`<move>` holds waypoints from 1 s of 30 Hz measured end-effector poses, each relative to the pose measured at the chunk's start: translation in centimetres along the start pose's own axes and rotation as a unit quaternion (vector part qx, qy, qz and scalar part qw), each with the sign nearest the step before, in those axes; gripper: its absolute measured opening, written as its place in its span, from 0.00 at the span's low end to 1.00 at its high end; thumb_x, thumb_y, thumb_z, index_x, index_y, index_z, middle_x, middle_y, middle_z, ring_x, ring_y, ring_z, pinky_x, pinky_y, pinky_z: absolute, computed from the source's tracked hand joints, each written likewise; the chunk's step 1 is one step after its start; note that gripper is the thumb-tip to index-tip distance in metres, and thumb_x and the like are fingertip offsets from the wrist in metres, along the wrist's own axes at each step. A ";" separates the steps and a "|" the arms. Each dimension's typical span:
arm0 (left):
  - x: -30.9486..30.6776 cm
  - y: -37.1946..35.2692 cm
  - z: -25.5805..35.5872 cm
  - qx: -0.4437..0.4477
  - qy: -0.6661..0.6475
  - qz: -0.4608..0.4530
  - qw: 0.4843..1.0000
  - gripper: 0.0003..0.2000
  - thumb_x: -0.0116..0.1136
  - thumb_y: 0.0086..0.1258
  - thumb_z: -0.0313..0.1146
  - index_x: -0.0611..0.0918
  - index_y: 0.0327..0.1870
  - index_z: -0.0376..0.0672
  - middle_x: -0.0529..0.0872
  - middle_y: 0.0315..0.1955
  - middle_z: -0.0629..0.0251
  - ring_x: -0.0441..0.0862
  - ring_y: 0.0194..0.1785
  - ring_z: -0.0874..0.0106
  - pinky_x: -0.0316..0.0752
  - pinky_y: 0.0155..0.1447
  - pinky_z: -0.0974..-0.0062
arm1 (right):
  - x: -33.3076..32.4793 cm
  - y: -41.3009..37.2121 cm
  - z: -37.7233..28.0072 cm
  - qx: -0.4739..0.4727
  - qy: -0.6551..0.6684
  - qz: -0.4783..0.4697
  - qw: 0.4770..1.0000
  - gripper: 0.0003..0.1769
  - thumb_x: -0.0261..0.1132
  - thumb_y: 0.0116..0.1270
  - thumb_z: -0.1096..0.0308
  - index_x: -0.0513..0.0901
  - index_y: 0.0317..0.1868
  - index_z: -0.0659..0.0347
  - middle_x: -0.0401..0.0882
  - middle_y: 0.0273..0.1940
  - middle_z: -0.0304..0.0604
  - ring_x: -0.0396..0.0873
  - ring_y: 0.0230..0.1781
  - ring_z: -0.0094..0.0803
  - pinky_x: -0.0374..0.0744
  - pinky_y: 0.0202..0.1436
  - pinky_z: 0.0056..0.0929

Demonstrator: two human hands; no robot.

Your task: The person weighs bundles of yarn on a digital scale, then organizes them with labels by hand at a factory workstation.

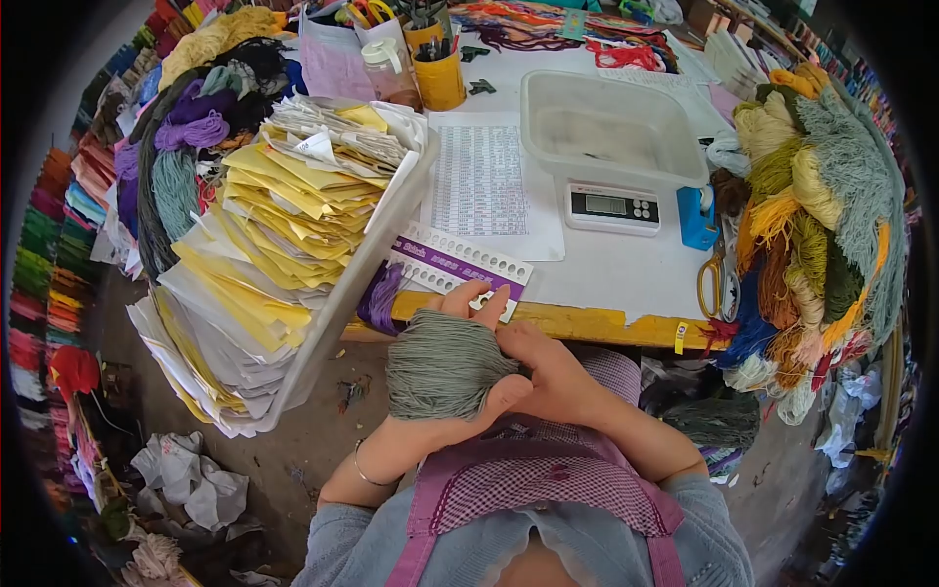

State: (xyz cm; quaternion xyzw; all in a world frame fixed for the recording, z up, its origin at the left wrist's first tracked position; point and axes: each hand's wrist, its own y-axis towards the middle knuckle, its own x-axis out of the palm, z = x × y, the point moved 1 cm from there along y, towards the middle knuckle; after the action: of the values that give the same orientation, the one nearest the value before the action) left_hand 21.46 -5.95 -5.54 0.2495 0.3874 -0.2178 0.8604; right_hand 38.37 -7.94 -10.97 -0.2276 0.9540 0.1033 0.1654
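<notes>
Grey-green yarn (445, 364) is wound in a thick bundle across my left hand (494, 399). The fingertips of that hand stick out beyond the far side of the bundle, and its thumb lies along the right side. My right hand (550, 362) is closed at the bundle's right edge, touching the yarn; whether a loose strand is pinched there is hidden. Just past my left fingertips, on the table edge, lies a white card with holes and a purple band (460, 266). A small hank of purple thread (384, 293) hangs beside it.
A long bin (416, 181) packed with yellow and white papers stands at left. Farther back are a translucent tub (606, 127), a digital scale (613, 207), printed sheets (479, 181) and a blue tape dispenser (697, 220). Scissors (711, 284) and piled yarn hanks (817, 205) are at right.
</notes>
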 end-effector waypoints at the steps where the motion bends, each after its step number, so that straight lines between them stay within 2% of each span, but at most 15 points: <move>1: 0.1 0.0 -0.1 -0.003 -0.004 0.004 1.000 0.40 0.53 0.64 0.63 0.72 0.64 0.32 0.69 0.60 0.50 0.68 0.59 0.50 0.64 0.62 0.55 | -0.1 0.1 0.0 0.008 -0.017 -0.011 1.000 0.25 0.75 0.49 0.70 0.77 0.48 0.66 0.74 0.43 0.47 0.71 0.49 0.47 0.71 0.53 0.38; 2: 0.3 0.0 -0.2 -0.006 -0.008 0.009 1.000 0.39 0.53 0.64 0.62 0.72 0.64 0.33 0.69 0.60 0.50 0.68 0.59 0.50 0.64 0.63 0.56 | -0.1 0.2 0.3 0.009 -0.017 -0.011 1.000 0.25 0.75 0.49 0.70 0.77 0.48 0.66 0.74 0.43 0.47 0.71 0.49 0.47 0.71 0.53 0.38; 4: 0.7 0.0 -0.4 -0.009 0.000 0.009 1.000 0.38 0.54 0.64 0.61 0.73 0.64 0.33 0.69 0.60 0.51 0.68 0.60 0.50 0.64 0.63 0.56 | 0.1 0.5 0.7 -0.120 -0.065 0.050 0.989 0.19 0.73 0.51 0.70 0.79 0.43 0.65 0.77 0.39 0.46 0.74 0.45 0.46 0.73 0.49 0.37; 9: 1.0 0.1 -1.2 -0.010 -0.005 0.026 1.000 0.34 0.55 0.66 0.56 0.75 0.62 0.35 0.73 0.58 0.51 0.71 0.60 0.54 0.66 0.63 0.60 | -0.3 0.1 -0.4 0.006 0.108 -0.008 0.994 0.13 0.69 0.60 0.69 0.78 0.43 0.64 0.78 0.37 0.45 0.77 0.38 0.33 0.75 0.44 0.30; 11: 1.4 0.3 -2.4 -0.072 -0.231 -0.054 0.969 0.34 0.35 0.76 0.57 0.71 0.64 0.33 0.77 0.56 0.54 0.74 0.59 0.60 0.66 0.63 0.66 | -0.6 0.2 -0.5 0.023 0.134 0.008 0.991 0.11 0.65 0.67 0.66 0.77 0.44 0.65 0.77 0.34 0.40 0.73 0.37 0.20 0.73 0.42 0.24; 12: 2.6 0.1 -2.7 -0.167 -0.470 -0.048 0.865 0.35 0.29 0.77 0.61 0.76 0.60 0.35 0.81 0.53 0.59 0.77 0.58 0.65 0.69 0.63 0.69 | -0.4 0.3 0.1 0.038 0.179 0.040 0.982 0.13 0.65 0.68 0.66 0.77 0.45 0.66 0.77 0.34 0.37 0.71 0.37 0.19 0.73 0.42 0.23; 13: 3.4 0.0 -3.2 -0.339 -0.602 -0.040 0.722 0.38 0.28 0.74 0.66 0.78 0.56 0.37 0.83 0.52 0.62 0.80 0.55 0.69 0.72 0.62 0.69 | -0.2 0.3 0.6 0.058 0.225 0.072 0.970 0.14 0.65 0.68 0.65 0.77 0.46 0.67 0.76 0.34 0.35 0.70 0.37 0.18 0.73 0.42 0.23; 14: 3.3 0.2 -3.7 -0.325 -0.683 -0.065 0.651 0.39 0.30 0.72 0.68 0.79 0.55 0.37 0.83 0.52 0.61 0.82 0.53 0.69 0.74 0.61 0.69 | -1.4 0.3 0.8 0.083 0.180 0.018 0.980 0.16 0.64 0.69 0.65 0.76 0.49 0.69 0.77 0.36 0.31 0.70 0.38 0.16 0.73 0.43 0.21; 15: 3.6 0.1 -4.2 -0.320 -0.745 -0.084 0.579 0.40 0.29 0.72 0.68 0.77 0.57 0.36 0.84 0.51 0.60 0.82 0.52 0.67 0.73 0.62 0.68 | -1.8 0.3 0.8 0.103 0.218 0.039 0.970 0.14 0.62 0.70 0.66 0.77 0.50 0.68 0.78 0.40 0.31 0.72 0.40 0.16 0.73 0.46 0.20; 18: 3.3 0.2 -2.5 -0.331 -0.713 -0.021 0.618 0.38 0.30 0.73 0.67 0.76 0.59 0.38 0.84 0.49 0.63 0.81 0.53 0.70 0.75 0.59 0.70 | -2.4 0.3 -0.5 0.131 0.317 0.091 0.935 0.12 0.62 0.71 0.67 0.79 0.48 0.66 0.80 0.42 0.32 0.74 0.41 0.16 0.73 0.47 0.19; 19: 3.5 -0.2 -2.6 -0.298 -0.732 0.020 0.613 0.27 0.47 0.75 0.55 0.78 0.57 0.37 0.85 0.48 0.64 0.82 0.50 0.72 0.76 0.57 0.72 | -2.7 0.2 -0.8 0.129 0.326 0.089 0.932 0.11 0.62 0.71 0.67 0.80 0.47 0.66 0.80 0.41 0.32 0.74 0.40 0.16 0.73 0.47 0.19; 21: 3.0 -0.5 -2.3 -0.209 -0.579 0.024 0.788 0.15 0.61 0.70 0.36 0.81 0.51 0.35 0.86 0.44 0.66 0.82 0.46 0.77 0.76 0.53 0.76 | -3.0 -0.3 -0.9 0.128 0.321 0.084 0.935 0.10 0.62 0.71 0.66 0.80 0.44 0.66 0.81 0.37 0.32 0.74 0.38 0.16 0.73 0.46 0.19; 22: 3.0 -0.4 -2.0 -0.206 -0.554 0.061 0.804 0.11 0.64 0.63 0.23 0.84 0.46 0.33 0.86 0.41 0.68 0.81 0.42 0.79 0.76 0.50 0.79 | -3.2 -0.4 -0.9 0.128 0.316 0.083 0.937 0.10 0.62 0.71 0.66 0.80 0.44 0.66 0.81 0.37 0.32 0.74 0.38 0.16 0.73 0.46 0.19; 24: 3.0 -0.7 -2.0 -0.185 -0.559 0.073 0.805 0.10 0.63 0.64 0.24 0.84 0.45 0.33 0.86 0.41 0.68 0.81 0.42 0.79 0.76 0.49 0.79 | -3.4 -0.5 -1.0 0.084 0.220 0.067 0.969 0.10 0.61 0.72 0.66 0.79 0.44 0.66 0.81 0.36 0.33 0.74 0.37 0.17 0.73 0.45 0.20; 30: 2.9 -1.1 -1.4 -0.170 -0.578 0.114 0.790 0.10 0.57 0.66 0.24 0.83 0.45 0.32 0.86 0.40 0.67 0.81 0.42 0.79 0.75 0.49 0.79 | -3.7 -0.7 -1.1 0.084 0.258 0.088 0.958 0.13 0.63 0.70 0.66 0.79 0.48 0.66 0.82 0.37 0.36 0.77 0.39 0.18 0.75 0.47 0.21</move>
State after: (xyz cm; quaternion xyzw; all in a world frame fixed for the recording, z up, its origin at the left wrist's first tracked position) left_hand 21.82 -6.52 -8.89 -0.0310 -0.1833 -0.1522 0.9707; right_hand 41.49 -7.37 -8.74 -0.1469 0.9857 -0.0250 -0.0782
